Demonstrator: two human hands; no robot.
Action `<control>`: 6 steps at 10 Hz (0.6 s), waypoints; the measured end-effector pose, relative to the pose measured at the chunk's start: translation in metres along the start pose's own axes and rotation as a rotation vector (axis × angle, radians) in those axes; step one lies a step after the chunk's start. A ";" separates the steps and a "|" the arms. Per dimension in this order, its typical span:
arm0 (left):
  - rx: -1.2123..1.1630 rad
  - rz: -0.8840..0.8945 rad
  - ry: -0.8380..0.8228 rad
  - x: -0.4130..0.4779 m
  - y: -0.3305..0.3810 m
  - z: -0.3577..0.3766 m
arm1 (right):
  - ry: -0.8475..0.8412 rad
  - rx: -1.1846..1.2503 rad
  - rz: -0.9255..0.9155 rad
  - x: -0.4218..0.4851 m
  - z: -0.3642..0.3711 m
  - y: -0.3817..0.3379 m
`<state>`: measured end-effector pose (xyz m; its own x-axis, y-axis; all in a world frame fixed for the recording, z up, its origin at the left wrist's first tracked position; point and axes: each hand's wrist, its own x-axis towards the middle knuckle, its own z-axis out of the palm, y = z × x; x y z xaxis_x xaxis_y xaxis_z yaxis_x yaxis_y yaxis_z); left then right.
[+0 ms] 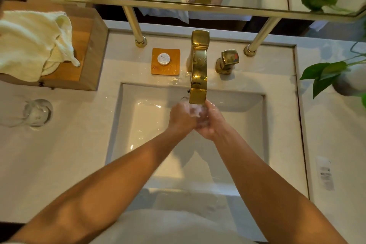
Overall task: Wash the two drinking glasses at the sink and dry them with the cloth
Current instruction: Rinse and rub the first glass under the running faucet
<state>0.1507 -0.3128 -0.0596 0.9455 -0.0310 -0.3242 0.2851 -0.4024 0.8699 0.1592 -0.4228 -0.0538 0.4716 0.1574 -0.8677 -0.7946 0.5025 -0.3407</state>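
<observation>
Hands meet under the tap (198, 77), at twelve o'clock in the sink (126, 128).
One glass (37, 113) stands on the desk (69, 154) at nine o'clock, well apart; I judge the clear blur between left hand (182, 119) and right hand (213, 125) to be the other (too smeared to confirm). How the fingers (179, 108) close, I cannot tell. Wet glass: slippery, brittle; I'd wrap its wall, not the rim. Both forearms reach forward, converging.
</observation>
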 end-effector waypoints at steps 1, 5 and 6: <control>-0.927 -0.829 -0.072 0.012 0.001 0.002 | -0.133 -0.140 -0.159 0.003 -0.012 0.002; 0.978 0.666 -0.031 -0.023 -0.013 -0.002 | 0.056 -0.109 0.110 -0.011 0.007 -0.003; 0.877 0.719 -0.131 -0.013 -0.013 -0.021 | 0.082 -0.094 0.182 -0.007 0.006 0.001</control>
<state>0.1383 -0.2881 -0.0591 0.8072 -0.5869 0.0632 -0.5724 -0.7520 0.3270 0.1570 -0.4184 -0.0464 0.2878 0.1667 -0.9431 -0.8977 0.3900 -0.2050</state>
